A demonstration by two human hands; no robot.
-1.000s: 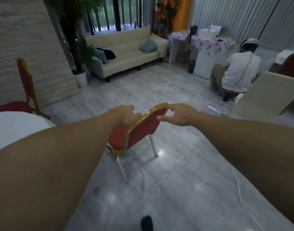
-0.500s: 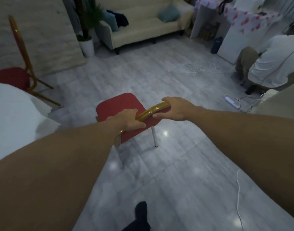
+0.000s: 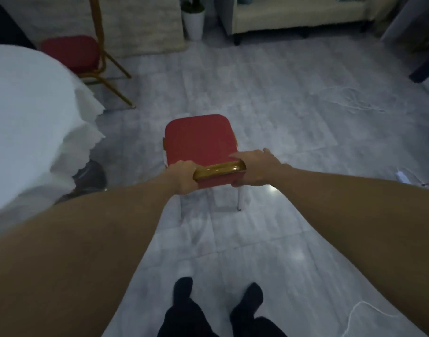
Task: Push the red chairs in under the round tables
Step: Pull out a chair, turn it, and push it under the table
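A red chair (image 3: 199,139) with a gold frame stands on the tiled floor in front of me, its seat facing away. My left hand (image 3: 183,176) grips the left end of its gold backrest top. My right hand (image 3: 253,167) holds the right end, fingers wrapped over the corner. A round table (image 3: 31,122) under a white cloth fills the left side, apart from the chair. A second red chair (image 3: 72,54) stands behind the table, near the wall.
A cream sofa (image 3: 293,18) and a white plant pot (image 3: 194,23) line the far wall. White cables (image 3: 349,98) lie on the floor at right, another cable (image 3: 354,314) near my feet (image 3: 216,295). Open floor lies ahead of the chair.
Both hands closed on the chair's backrest top. The chair turned square to me. My view tilted down and moved closer to the table; the seated person left the frame.
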